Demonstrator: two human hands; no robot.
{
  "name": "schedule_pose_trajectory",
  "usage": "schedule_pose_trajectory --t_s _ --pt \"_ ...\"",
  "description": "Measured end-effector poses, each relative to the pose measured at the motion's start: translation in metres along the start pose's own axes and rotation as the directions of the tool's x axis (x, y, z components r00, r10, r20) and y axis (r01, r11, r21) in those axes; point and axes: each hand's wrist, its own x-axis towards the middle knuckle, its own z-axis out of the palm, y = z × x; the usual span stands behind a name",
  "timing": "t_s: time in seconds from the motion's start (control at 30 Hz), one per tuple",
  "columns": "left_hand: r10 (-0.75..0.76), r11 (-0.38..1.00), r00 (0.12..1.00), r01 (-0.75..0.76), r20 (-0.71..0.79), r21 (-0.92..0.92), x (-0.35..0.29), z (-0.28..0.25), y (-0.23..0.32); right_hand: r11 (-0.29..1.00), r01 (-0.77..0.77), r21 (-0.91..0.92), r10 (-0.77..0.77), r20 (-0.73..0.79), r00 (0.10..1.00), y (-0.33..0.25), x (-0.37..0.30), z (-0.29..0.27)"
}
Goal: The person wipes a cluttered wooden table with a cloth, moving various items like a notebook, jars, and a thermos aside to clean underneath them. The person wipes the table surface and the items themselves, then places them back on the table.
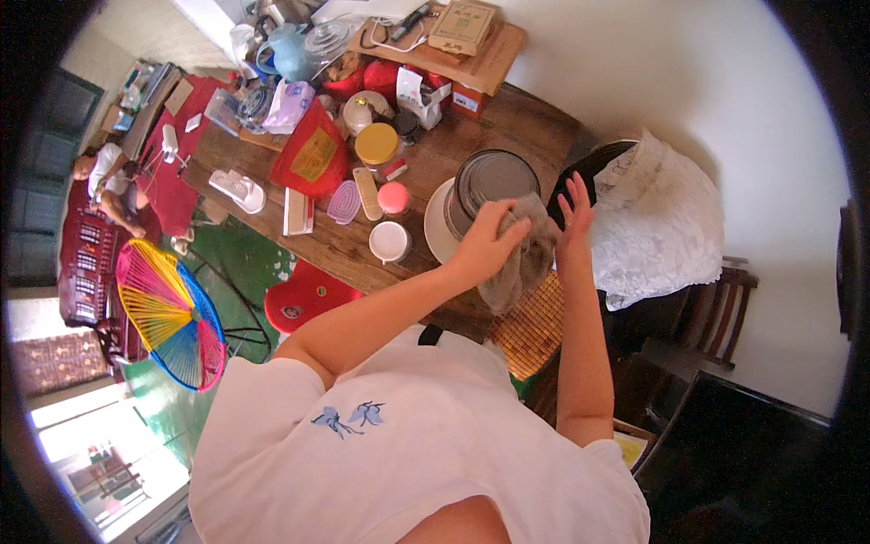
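Observation:
My left hand (489, 243) is closed on a crumpled grey-brown cloth (517, 281), pinching its upper part. Stretched upward beside the cloth, the fingers of my right hand (575, 222) are apart; its palm side faces the cloth, and I cannot tell whether they touch. Just beyond the left hand is a dark grey, round, ridged object (494, 177), like a pan or stacked lids. It rests over a white round plate or base (439, 227), partly hidden by it. The cloth hangs in front of the dark object's near right side.
On the wooden table (344, 245) stand a white cup (390, 242), a pink-lidded container (393, 198), a yellow-lidded jar (377, 143) and a red bag (311, 154). White lace fabric (652, 227) covers something at right. A red stool (308, 295) is below the table edge. Another person (111, 181) sits far left.

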Motion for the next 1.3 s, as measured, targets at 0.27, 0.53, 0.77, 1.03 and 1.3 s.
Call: schedule_pose_trajectory --t_s 0.27,0.53,0.77,1.03,1.3 --pt "0.211 0.970 0.968 -0.225 0.135 0.098 0.032 -0.016 0.037 0.816 0.441 -0.373 -0.521 -0.149 0.840 0.035 -0.011 -0.026" --pt "0.148 0.666 0.976 -0.216 0.157 0.714 0.051 -0.046 -0.006 0.880 0.289 -0.378 -0.305 0.017 0.952 0.056 0.038 -0.020" --pt "0.156 0.608 0.980 -0.194 0.124 0.770 0.050 -0.041 -0.005 0.791 0.259 -0.554 -0.063 0.347 0.936 0.031 0.149 0.009" --pt "0.103 0.593 0.984 -0.180 0.148 0.785 0.054 -0.047 -0.001 0.863 0.249 -0.440 -0.233 0.090 0.968 0.057 0.082 -0.019" --pt "0.098 0.533 0.982 -0.191 0.164 0.824 0.055 -0.044 -0.002 0.927 0.100 -0.360 -0.227 -0.331 0.916 0.085 -0.042 0.041"
